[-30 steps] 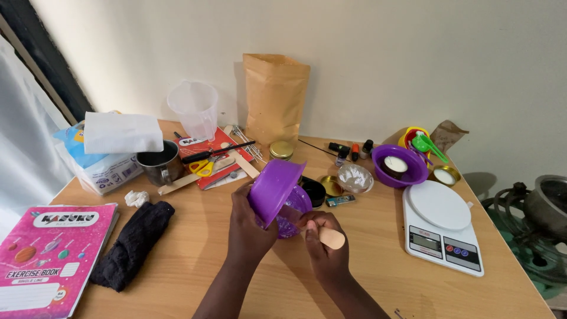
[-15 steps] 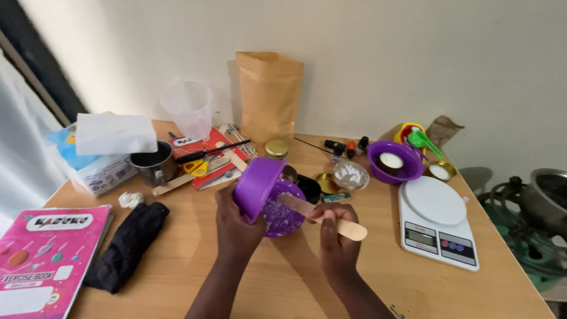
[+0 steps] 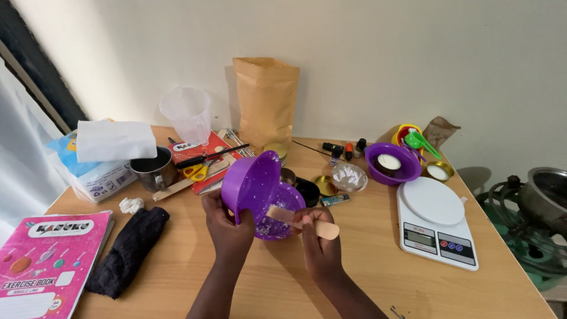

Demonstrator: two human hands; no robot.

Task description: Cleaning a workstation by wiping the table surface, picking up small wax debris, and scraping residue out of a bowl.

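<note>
- On the wooden table [image 3: 378, 260], just in front of the tall brown paper pouch [image 3: 266, 100] that serves as landmark, two purple plastic bowls are in work; the white kitchen scale [image 3: 437, 224] sits well to the right of the pouch and the pink exercise book [image 3: 41, 260] far to its lower left.
- The upper purple bowl [image 3: 251, 183] stands tilted on edge, its mouth turned down toward the lower purple bowl [image 3: 283, 215], which rests on the table directly in front of the pouch and holds pale flakes.
- The left hand [image 3: 227, 227] is closed around the tilted bowl's rim; keeping that rim right over the lower bowl looks like the way to avoid flakes landing on the table.
- The right hand [image 3: 322, 248] pinches a flat wooden stick [image 3: 301, 221] between thumb and fingers, its tip inside the lower bowl.
- Judging by the residue clinging to the tilted bowl's inner wall, scraping with the stick's flat face, top to rim, seems best.
- A steady tilt matters: the black tin [image 3: 308, 190] and foil cup [image 3: 348, 176] lie close, right of the bowls.
</note>
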